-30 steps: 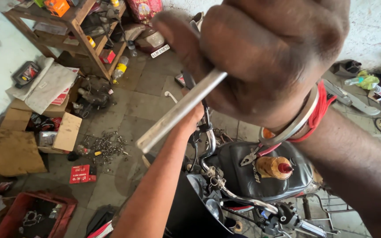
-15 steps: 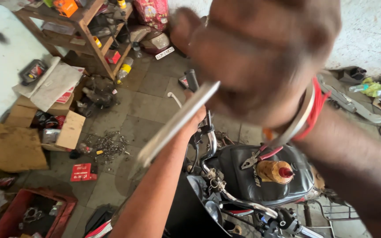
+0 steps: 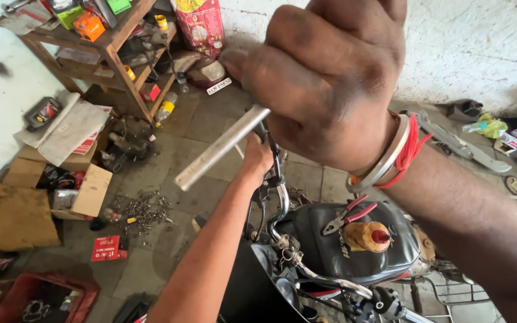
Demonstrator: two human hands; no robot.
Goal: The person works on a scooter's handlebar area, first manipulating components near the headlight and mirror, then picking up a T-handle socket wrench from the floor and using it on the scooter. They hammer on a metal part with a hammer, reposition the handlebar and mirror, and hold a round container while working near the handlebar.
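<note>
My right hand [image 3: 330,84] is raised close to the camera, fisted around a flat silver metal tool [image 3: 219,148] that sticks out down to the left. My left hand [image 3: 257,160] reaches down and grips the left handlebar end of a black motorcycle [image 3: 354,251] below me. On the motorcycle's tank lie red-handled pliers [image 3: 347,216] and a small gold can with a red cap [image 3: 367,235]. A metal bangle and red threads [image 3: 399,152] circle my right wrist.
A wooden shelf [image 3: 112,45] with boxes and bottles stands at the upper left. Cardboard boxes [image 3: 61,158], a pile of loose bolts [image 3: 142,209] and a red crate [image 3: 31,296] lie on the tiled floor. Scrap parts [image 3: 480,140] lie by the white wall at right.
My right hand with the metal tool has risen slightly and tilted. The view has shifted a little; my left hand stays on the handlebar.
</note>
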